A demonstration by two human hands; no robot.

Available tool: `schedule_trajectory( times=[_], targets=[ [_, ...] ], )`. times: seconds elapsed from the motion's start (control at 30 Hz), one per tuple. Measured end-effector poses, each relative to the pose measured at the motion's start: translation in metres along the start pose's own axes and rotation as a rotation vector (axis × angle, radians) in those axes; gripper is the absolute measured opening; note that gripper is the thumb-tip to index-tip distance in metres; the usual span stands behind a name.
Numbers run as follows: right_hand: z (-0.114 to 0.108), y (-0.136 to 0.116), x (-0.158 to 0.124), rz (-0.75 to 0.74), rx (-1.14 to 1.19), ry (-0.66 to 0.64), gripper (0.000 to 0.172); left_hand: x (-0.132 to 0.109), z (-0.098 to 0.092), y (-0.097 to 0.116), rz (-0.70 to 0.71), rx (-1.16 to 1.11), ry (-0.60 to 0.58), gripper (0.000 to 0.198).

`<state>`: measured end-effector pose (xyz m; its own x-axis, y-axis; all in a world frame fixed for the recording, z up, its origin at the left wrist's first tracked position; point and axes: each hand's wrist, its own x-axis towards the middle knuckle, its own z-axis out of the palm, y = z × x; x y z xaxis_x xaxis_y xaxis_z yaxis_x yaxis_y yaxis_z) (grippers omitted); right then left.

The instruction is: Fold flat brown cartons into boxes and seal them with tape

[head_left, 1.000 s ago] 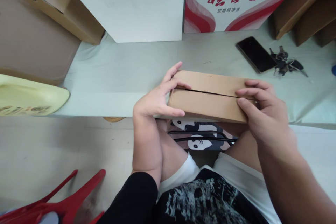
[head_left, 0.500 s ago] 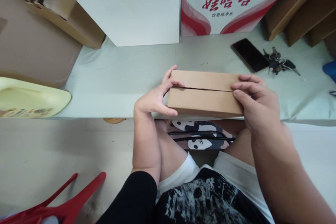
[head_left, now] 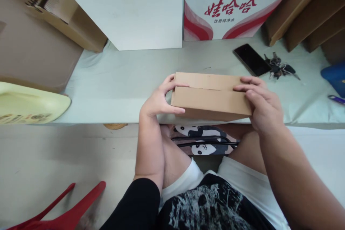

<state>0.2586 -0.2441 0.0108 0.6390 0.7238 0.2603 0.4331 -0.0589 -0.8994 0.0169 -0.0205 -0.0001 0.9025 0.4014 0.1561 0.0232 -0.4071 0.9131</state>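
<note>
A small brown cardboard box (head_left: pixel 210 95) lies at the near edge of the pale table (head_left: pixel 121 86), its two top flaps meeting along the middle. My left hand (head_left: pixel 159 100) grips the box's left end, thumb on the front face and fingers over the top. My right hand (head_left: pixel 260 106) grips the right end in the same way, fingers pressing the flaps down. Both hands are closed on the box.
A black phone (head_left: pixel 250 60) and a bunch of keys (head_left: pixel 279 68) lie at the back right. A white carton (head_left: pixel 129 10) and a red-printed carton (head_left: pixel 231 7) stand behind. Brown boxes (head_left: pixel 32 39) and a yellow tray (head_left: pixel 29 104) are left; a blue object (head_left: pixel 334 75) right.
The gap between the box's top flaps has closed under my fingers. The view has tilted slightly, bringing a blue object into sight at the right edge.
</note>
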Motion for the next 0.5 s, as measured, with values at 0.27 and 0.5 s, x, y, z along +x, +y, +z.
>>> schedule_trajectory(
  times=[0.27, 0.5],
  targets=[
    [-0.015, 0.002, 0.01, -0.011, -0.09, -0.103, 0.016, 0.001, 0.005, -0.01, 0.089, -0.037, 0.096, 0.098],
    [-0.006, 0.001, 0.008, 0.061, -0.063, -0.045, 0.011, -0.001, 0.005, -0.015, 0.067, -0.047, 0.089, 0.097]
  ],
)
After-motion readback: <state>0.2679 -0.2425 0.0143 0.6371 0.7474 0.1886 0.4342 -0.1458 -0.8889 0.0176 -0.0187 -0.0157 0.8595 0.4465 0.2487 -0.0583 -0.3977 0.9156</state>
